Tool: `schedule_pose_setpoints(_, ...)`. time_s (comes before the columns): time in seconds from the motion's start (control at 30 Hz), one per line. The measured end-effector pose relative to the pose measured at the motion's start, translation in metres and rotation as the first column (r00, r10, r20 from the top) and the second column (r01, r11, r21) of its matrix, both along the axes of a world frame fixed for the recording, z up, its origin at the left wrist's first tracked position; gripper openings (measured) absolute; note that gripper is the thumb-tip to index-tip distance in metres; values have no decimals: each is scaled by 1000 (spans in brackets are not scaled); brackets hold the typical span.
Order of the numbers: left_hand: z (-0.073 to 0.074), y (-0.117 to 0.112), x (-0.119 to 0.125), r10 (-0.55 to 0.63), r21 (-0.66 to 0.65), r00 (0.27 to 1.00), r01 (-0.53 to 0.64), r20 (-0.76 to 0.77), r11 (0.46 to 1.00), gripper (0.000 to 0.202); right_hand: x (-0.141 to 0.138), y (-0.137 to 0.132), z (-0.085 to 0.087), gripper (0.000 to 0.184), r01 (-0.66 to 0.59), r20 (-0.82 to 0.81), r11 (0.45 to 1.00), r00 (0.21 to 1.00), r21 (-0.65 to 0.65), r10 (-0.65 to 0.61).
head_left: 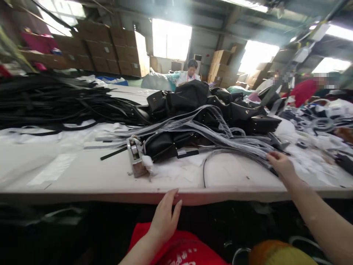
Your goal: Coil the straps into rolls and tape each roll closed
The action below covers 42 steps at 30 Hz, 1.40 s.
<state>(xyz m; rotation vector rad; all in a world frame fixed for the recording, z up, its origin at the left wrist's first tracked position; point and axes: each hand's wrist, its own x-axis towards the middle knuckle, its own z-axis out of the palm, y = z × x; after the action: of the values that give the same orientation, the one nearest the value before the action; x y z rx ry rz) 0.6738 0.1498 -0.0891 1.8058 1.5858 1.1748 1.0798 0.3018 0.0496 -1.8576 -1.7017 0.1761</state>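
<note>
My left hand (166,213) rests by the table's front edge with thumb and fingers apart, holding nothing. Over at the right, my right hand (283,167) closes its fingers on the end of a bundle of straps in clear plastic wrap (231,139). The bundle runs leftward across the table and over a heap of black leather-like bags (190,95) with small metal studs. One thin dark strip (204,171) curves down from it toward the table edge. A metal tape dispenser (135,156) stands left of the bags.
Many black straps (49,99) are piled at the left of the white table (91,176). White scraps (311,162) lie at the right. Cardboard boxes (102,51) stack up behind. A person (189,75) sits across the table, and others work at the far right.
</note>
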Motion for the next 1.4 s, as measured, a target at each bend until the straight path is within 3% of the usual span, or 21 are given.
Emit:
schedule_pose_setpoints(0.07, 7, 5, -8, 32, -1, 999, -32, -13, 999, 36, -17, 19, -37, 23, -69, 52, 998, 996, 14, 68)
schedule_pose_setpoints(0.17, 15, 9, -18, 46, 15, 997, -45, -54, 999, 33, -67, 42, -90, 32, -293, 163, 953, 940, -71, 301)
schedule_pose_setpoints(0.23, 18, 9, -21, 43, 33, 996, -40, -83, 999, 32, -98, 62, -109, 43, -337, 215, 937, 912, -91, 349)
schedule_pose_setpoints(0.3, 18, 6, -21, 29, 40, 994, -25, -105, 999, 32, -117, 86, -115, 57, -356, 256, 926, 890, -127, 377)
schedule_pose_setpoints(0.4, 13, 1, -20, 0, 9, 993, 1, -114, 1000, 33, -129, 116, -113, 64, -386, 322, 895, 838, -223, 441)
schedule_pose_setpoints(0.53, 2, -4, -22, 11, -45, 995, -15, -95, 999, 35, -133, 126, -108, 33, -379, 405, 863, 769, -332, 494)
schedule_pose_setpoints(0.6, -2, -1, -23, 27, -54, 995, -32, -94, 998, 36, -134, 121, -104, 26, -352, 444, 867, 753, -353, 486)
schedule_pose_setpoints(0.87, -9, 29, -16, -25, 23, 981, 30, -193, 999, 43, -147, 75, -94, 35, -346, 476, 882, 746, -320, 465)
schedule_pose_setpoints(1.0, -6, 40, -12, 5, 120, 965, 27, -261, 992, 50, -150, 69, -95, 34, -346, 429, 886, 781, -308, 454)
schedule_pose_setpoints(1.13, -2, 35, -18, 29, 127, 961, 6, -274, 992, 46, -146, 71, -88, 21, -327, 360, 901, 835, -285, 416)
schedule_pose_setpoints(1.2, -3, 29, -24, 57, 124, 958, -22, -281, 992, 43, -153, 76, -80, 31, -373, 297, 897, 851, -237, 433)
schedule_pose_setpoints(1.3, -5, 26, -33, 113, 113, 945, -82, -307, 990, 39, -182, 94, -60, 40, -502, 166, 857, 841, -112, 515)
schedule_pose_setpoints(1.4, -5, 27, -37, 150, 118, 936, -118, -319, 986, 36, -233, 122, -32, 29, -564, -83, 826, 823, 3, 562)
